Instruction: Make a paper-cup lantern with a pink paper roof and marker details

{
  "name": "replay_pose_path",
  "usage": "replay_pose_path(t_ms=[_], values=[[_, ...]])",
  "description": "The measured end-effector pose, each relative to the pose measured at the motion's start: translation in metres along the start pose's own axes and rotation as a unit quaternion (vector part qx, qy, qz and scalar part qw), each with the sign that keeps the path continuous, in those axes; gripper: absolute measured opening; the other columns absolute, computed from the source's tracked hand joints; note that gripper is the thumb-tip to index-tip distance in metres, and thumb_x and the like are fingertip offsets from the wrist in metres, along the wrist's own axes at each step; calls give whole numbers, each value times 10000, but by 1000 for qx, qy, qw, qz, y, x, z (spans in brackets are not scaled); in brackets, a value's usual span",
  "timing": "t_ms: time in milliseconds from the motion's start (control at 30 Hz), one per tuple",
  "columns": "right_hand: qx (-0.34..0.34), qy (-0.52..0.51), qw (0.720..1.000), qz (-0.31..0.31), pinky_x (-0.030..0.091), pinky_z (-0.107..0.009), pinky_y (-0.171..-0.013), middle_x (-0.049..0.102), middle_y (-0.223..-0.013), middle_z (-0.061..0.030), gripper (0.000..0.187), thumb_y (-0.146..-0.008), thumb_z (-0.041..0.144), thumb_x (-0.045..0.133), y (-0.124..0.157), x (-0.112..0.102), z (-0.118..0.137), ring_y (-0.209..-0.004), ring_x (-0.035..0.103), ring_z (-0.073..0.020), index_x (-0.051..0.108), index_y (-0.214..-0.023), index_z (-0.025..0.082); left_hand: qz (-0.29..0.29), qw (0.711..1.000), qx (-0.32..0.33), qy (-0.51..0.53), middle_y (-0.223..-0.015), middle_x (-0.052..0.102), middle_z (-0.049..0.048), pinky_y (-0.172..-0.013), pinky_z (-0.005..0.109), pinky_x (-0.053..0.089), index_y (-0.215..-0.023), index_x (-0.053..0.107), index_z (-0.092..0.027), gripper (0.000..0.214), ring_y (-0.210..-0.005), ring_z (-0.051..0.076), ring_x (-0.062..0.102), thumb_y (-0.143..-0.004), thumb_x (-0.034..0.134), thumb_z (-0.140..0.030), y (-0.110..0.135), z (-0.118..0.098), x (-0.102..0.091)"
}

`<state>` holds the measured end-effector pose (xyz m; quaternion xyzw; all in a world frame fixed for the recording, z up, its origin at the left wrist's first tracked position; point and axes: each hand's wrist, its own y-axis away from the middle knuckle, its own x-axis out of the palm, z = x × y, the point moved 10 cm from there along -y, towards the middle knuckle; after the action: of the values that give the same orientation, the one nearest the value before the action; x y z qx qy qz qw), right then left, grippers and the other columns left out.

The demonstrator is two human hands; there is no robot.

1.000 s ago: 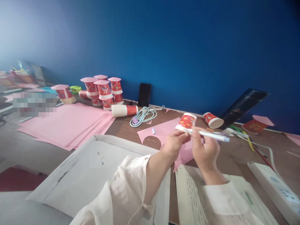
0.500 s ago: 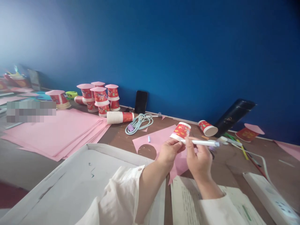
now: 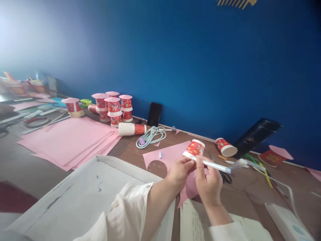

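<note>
My left hand grips a red patterned paper cup by its white rim; the cup is tilted, with its base up. Between the fingers of my right hand is a white pen, its near end pointing right and its other end at the cup's rim. The fingers partly hide where pen and cup meet. Beneath both hands lies pink paper with a round piece cut out. A small light-blue cap-like piece rests on that paper.
Pink-topped stacked cups stand at the back left, near nested cups lying sideways. Pink sheets and a white box lid occupy the left. A black cylinder, a loose cup and a power strip are right.
The view has shifted slightly, so the table appears lower and a yellow comb-like object shows at the top. The pen now slopes down more toward the right. Both holds are kept.
</note>
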<state>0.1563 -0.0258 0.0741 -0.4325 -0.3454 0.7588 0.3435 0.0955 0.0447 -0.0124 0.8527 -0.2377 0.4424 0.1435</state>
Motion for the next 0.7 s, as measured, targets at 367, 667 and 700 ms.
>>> replay_pose_path(t_ms=[367,667,700], values=[[26,22,999,-9,511,-327,-807,719,-934,-115,215,-922,291,516,1,0,-12,-897,674,-212,666,-965,145,-28,999,10,-27,-885,713,112,-1039,385,394,-872,730,-83,376,-956,226,657,-587,848,-298,-8,2,-13],[44,20,999,14,519,-341,-811,724,-929,-113,236,-921,313,516,-1,7,-14,-891,677,-219,679,-950,145,-54,998,5,-23,-864,712,95,-1031,375,405,-835,730,-91,356,-904,196,659,-574,852,-300,-7,-1,-18],[38,17,999,18,520,-342,-813,725,-922,-111,230,-918,310,522,-1,8,-12,-886,678,-218,680,-945,145,-50,999,4,-20,-851,710,93,-1027,374,407,-828,730,-90,358,-897,194,659,-569,854,-303,-7,-1,-17]])
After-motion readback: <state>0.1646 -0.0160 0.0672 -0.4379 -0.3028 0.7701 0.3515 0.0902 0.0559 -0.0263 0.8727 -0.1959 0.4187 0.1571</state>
